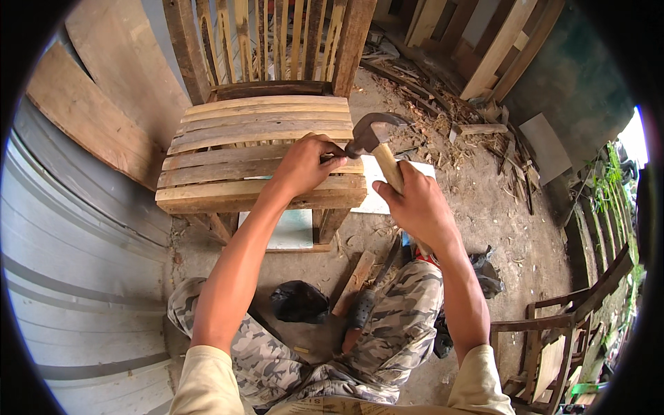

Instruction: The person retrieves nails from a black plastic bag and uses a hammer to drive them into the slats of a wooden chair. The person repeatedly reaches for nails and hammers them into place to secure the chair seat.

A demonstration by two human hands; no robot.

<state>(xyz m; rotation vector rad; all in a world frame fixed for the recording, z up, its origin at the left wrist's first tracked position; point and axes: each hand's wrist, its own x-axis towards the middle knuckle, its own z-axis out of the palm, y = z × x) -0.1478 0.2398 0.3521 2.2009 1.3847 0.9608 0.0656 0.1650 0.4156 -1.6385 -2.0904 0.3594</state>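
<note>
The person's right hand (415,200) is wrapped around the pale wooden handle of a claw hammer (377,142), fingers closed in a full grip about midway up the shaft, with the dark steel head raised just above the near right corner of the slatted chair seat (256,149). The left hand (304,166) rests on the seat's near slats, its fingertips pinched together right beside the hammer's face; whatever they pinch is too small to make out, perhaps a nail. The hammer looks head-heavy and rigid, so a hold lower on the handle would likely give more swing, while this higher grip probably gives finer control for short taps. The dry wood of the handle should not be slippery. The wooden chair (277,83) seems stiff and fairly heavy, made of rough unfinished slats with gaps between them, standing on the dirt floor (498,207) just beyond the person's knees; it is best steadied by pressing down on the seat, as the left hand does. Wood scraps (443,117) lie scattered to the far right, and another chair frame (560,332) stands near right.
</note>
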